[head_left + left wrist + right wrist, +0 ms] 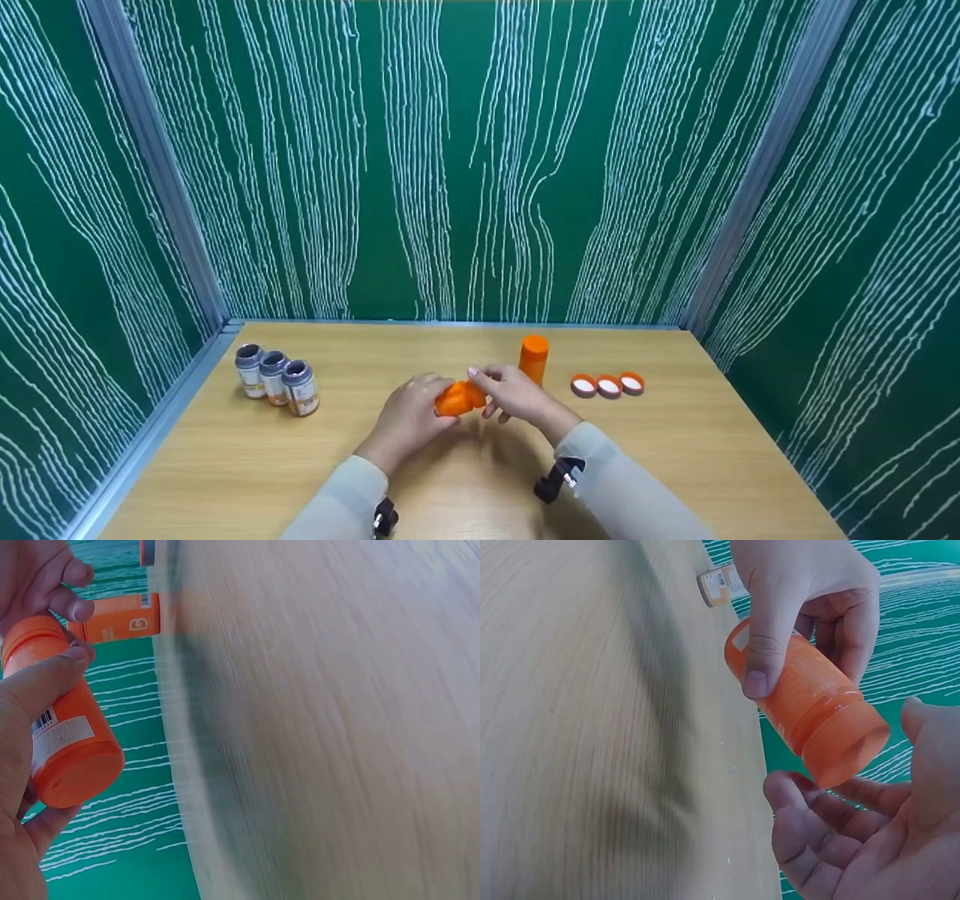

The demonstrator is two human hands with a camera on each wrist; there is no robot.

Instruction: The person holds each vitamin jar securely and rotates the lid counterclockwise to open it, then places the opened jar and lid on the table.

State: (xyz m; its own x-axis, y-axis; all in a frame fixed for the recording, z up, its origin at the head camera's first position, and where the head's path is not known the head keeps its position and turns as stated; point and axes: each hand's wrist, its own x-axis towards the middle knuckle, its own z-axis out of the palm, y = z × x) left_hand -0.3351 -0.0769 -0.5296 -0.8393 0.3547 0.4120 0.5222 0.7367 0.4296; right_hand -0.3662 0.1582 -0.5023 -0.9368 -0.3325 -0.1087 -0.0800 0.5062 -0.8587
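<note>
My left hand (411,412) grips an orange bottle (453,400) around its body, tilted above the table with its base toward the left palm. In the right wrist view the ridge-necked bottle bears an orange cap (849,744). Close by that cap is my right hand (519,395), its fingers loosely bent and the thumb apart from it. Whether a right fingertip touches the cap is hard to tell. In the left wrist view the bottle's base and a white printed label (66,741) show. Behind the right hand stands a second orange bottle (533,358), upright and capped.
Three white bottles with grey necks (275,379) stand uncapped at the table's left. To the right lie three orange-rimmed caps (608,386), white insides up. Green walls with white wavy lines enclose the wooden table (225,465) at back and sides.
</note>
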